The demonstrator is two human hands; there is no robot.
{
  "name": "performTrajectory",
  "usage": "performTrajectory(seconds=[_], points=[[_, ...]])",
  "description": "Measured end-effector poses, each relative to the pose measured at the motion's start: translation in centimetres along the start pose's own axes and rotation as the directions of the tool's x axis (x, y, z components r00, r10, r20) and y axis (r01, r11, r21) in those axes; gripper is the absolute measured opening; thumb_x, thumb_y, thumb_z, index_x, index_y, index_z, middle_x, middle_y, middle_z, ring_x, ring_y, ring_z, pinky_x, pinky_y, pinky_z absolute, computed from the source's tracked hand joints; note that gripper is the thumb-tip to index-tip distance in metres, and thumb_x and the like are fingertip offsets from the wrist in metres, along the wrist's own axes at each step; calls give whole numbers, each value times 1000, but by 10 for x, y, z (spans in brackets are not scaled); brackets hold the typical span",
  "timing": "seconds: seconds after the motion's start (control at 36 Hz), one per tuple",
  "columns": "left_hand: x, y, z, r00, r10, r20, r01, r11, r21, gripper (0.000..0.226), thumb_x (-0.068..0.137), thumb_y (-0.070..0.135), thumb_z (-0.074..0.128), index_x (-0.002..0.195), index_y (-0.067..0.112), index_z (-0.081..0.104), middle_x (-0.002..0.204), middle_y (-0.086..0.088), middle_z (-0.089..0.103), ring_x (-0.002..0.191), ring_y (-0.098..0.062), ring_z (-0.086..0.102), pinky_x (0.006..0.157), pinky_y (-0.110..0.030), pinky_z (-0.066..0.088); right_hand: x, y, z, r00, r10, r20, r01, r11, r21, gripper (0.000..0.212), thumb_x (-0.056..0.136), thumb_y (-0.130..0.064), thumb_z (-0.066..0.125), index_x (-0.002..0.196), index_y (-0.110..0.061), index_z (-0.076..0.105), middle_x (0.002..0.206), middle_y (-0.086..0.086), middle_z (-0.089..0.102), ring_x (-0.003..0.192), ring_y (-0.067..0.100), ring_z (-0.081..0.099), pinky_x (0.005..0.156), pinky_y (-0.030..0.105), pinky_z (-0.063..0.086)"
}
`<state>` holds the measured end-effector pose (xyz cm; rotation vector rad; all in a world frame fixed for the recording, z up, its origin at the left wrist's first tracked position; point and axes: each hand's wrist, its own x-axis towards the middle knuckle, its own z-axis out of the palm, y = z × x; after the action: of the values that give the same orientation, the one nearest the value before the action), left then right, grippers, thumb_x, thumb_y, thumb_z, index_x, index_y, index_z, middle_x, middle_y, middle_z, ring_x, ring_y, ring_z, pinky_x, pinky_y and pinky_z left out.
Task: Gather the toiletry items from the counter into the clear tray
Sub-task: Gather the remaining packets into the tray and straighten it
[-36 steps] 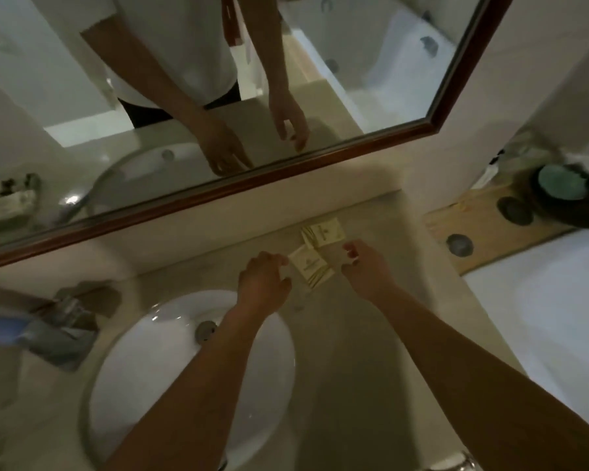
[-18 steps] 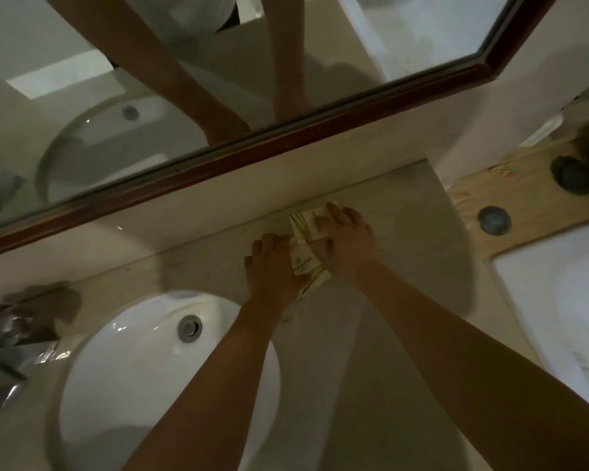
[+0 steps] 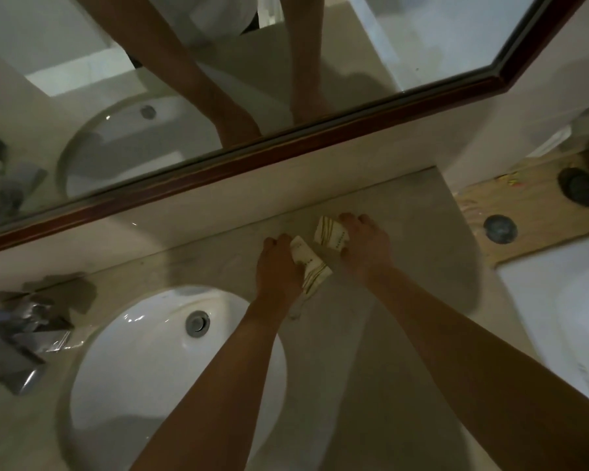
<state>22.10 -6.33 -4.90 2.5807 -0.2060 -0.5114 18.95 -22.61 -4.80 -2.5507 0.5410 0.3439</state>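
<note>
Where hands meet on counter [image 3: 371, 351]: left hand [image 3: 278, 266] clasps one packet [image 3: 308, 261], right hand [image 3: 364, 244] grips other packet [image 3: 330, 234].

This is a bathroom. A round white sink [image 3: 157, 362] sits in a stone counter [image 3: 381, 334]. A big mirror [image 3: 218, 62] hangs on the wall above. A white tub [image 3: 558, 317] is at the right.
</note>
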Motion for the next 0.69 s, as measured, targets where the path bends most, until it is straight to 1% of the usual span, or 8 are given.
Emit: performTrajectory(seconds=[0.08,0.14,0.31,0.39,0.47,0.53,0.58,0.69], points=[[-6,0,-13,1000,-31,1,31,995,-95,34,84,8,63,117,15,56,110,-9,66,100,-26,64,75,-32,50,-10,-2,-4,998,60,-23,-59,996,65,30,85,-13,56,115,-12,57,111,9,53,100,30,58,80,38,50],[-12,0,-23,999,-51,8,52,986,-159,31,84,5,61,114,13,58,106,-8,69,95,-24,67,69,-27,47,-21,-7,-7,996,80,-39,-75,992,99,24,87,-15,53,110,-11,58,107,9,55,96,29,59,79,39,51],[-38,-15,-69,998,-57,27,62,966,-252,27,82,11,67,107,16,60,99,-1,68,79,-13,62,58,-19,44,-59,-50,-16,997,47,-65,-39,991,130,22,92,-19,50,109,-7,58,107,10,58,99,27,56,75,32,42],[-56,-35,-97,997,-52,54,65,960,-273,20,82,18,69,100,19,61,91,6,66,75,-10,63,55,-19,45,-79,-81,-17,994,27,-104,-1,968,250,18,87,-16,57,104,-13,62,101,6,66,90,23,62,74,34,51],[-82,-69,-134,997,-37,72,58,944,-325,8,83,21,69,88,21,62,87,0,71,70,-12,68,50,-18,47,-110,-131,-15,988,2,-155,53,937,345,22,82,-16,61,104,-21,62,96,-2,68,83,18,63,70,32,54],[-101,-97,-159,998,-17,57,36,933,-358,6,85,21,68,87,17,64,84,-3,72,64,-11,68,44,-14,45,-132,-169,-11,984,-37,-174,99,926,365,23,84,-16,62,106,-21,62,94,-6,65,82,14,61,63,23,49],[-126,-131,-189,1000,13,22,-3,921,-389,10,86,23,68,89,14,66,85,-5,72,66,-13,69,50,-20,52,-159,-213,0,979,-83,-188,153,906,394,19,84,-14,62,103,-17,62,91,-5,65,83,16,62,61,21,48],[-165,-187,-237,1000,11,-28,-23,882,-471,19,89,24,64,107,18,65,100,-4,70,90,-22,69,75,-42,61,-204,-284,24,969,-127,-214,203,901,383,5,86,-16,58,90,-17,61,80,-5,62,73,13,59,53,20,43]])
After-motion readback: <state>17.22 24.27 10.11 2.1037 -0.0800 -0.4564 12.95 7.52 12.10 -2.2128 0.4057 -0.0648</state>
